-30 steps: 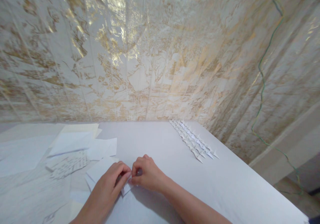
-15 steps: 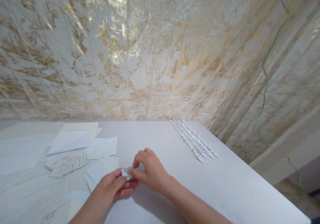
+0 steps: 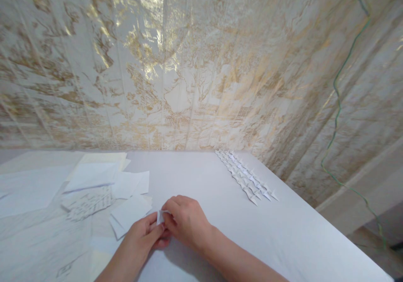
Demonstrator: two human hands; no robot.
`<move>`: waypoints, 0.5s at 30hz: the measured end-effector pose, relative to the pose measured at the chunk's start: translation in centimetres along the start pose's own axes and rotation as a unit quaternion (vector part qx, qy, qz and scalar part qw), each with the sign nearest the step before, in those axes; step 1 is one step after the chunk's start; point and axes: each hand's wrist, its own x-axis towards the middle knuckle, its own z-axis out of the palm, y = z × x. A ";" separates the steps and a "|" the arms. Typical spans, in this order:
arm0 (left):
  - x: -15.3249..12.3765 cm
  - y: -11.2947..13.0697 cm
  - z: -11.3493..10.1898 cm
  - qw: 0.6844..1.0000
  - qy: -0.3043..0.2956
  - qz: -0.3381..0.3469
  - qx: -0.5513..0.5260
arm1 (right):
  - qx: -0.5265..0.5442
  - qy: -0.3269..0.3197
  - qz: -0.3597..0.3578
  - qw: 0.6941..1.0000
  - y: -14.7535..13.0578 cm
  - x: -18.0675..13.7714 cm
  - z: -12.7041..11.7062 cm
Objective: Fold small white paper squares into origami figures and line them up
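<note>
1. White tabletop (image 3: 239,206) fills the foreground, 2 bare hands meeting above it just left of center.
2. Thumb and fingers of the left hand (image 3: 147,233) pinch a small folded white paper (image 3: 160,217) from the near left side.
3. Knuckles up, the right hand (image 3: 189,221) grips the same paper from the right — its fingertips partly hidden behind the curled fingers.
4. Just beyond the left hand lies a pale paper square (image 3: 131,211), near a scrap with dark markings (image 3: 90,202) and a large sheet with faint lines (image 3: 44,242).
5. Farther back on the left, a plain white sheet (image 3: 94,176) overlaps other papers.
6. At far right, small pointed paper shapes (image 3: 244,175) stand in slanting rows, well apart from the hands.
7. Behind it all — a glossy wall covering (image 3: 176,97) patterned in gold, with a green cord (image 3: 339,105) hanging at right.
</note>
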 end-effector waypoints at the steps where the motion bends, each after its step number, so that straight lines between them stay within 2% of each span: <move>1: -0.1 0.0 0.0 1.000 -0.001 0.001 0.002 | 0.011 0.002 0.003 1.000 0.1 0.0 0.1; 5: -0.2 0.4 -0.1 1.000 -0.004 -0.009 0.008 | 0.104 0.027 0.025 0.994 0.5 -0.2 0.2; 10: 0.0 0.7 -0.4 1.000 -0.004 -0.023 0.009 | 0.251 0.048 0.052 0.965 0.9 -0.3 0.1; 15: 0.3 0.5 -1.0 0.999 -0.011 -0.029 0.012 | 0.336 0.062 0.034 0.939 1.2 -0.1 0.0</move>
